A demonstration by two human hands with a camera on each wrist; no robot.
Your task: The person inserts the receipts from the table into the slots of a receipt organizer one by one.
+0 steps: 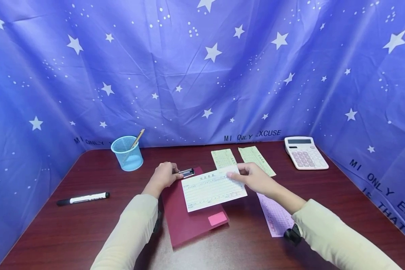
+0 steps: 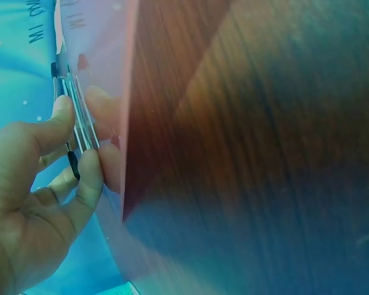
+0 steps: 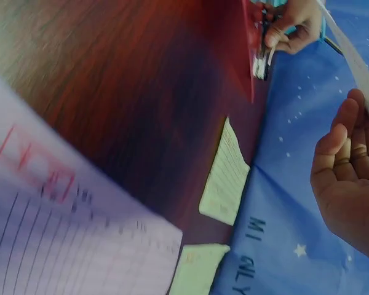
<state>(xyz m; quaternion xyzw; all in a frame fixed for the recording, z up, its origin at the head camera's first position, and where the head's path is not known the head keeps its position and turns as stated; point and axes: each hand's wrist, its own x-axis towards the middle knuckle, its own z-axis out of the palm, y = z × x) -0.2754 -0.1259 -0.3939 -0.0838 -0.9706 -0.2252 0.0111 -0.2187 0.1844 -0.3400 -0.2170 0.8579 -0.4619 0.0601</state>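
Note:
In the head view, my left hand (image 1: pixel 163 175) is at the top of a maroon clipboard (image 1: pixel 185 228) with a pink label at its lower right corner. Thumb and fingers pinch its metal clip (image 2: pixel 81 117), seen close in the left wrist view. My right hand (image 1: pixel 256 179) holds a white printed slip (image 1: pixel 214 191) by its upper right corner, thumb on the front face. The slip hangs over the clipboard, its upper left corner close to the clip and covering part of the board. In the right wrist view the slip (image 3: pixel 355 64) shows nearly edge-on above curled fingers.
Two yellow-green slips (image 1: pixel 224 158) lie behind the white one. A purple printed sheet (image 1: pixel 276 215) is under my right forearm. A calculator (image 1: pixel 305 153) stands back right, a blue mesh cup (image 1: pixel 129 159) with a pencil back left, and a marker (image 1: pixel 83 198) lies at left.

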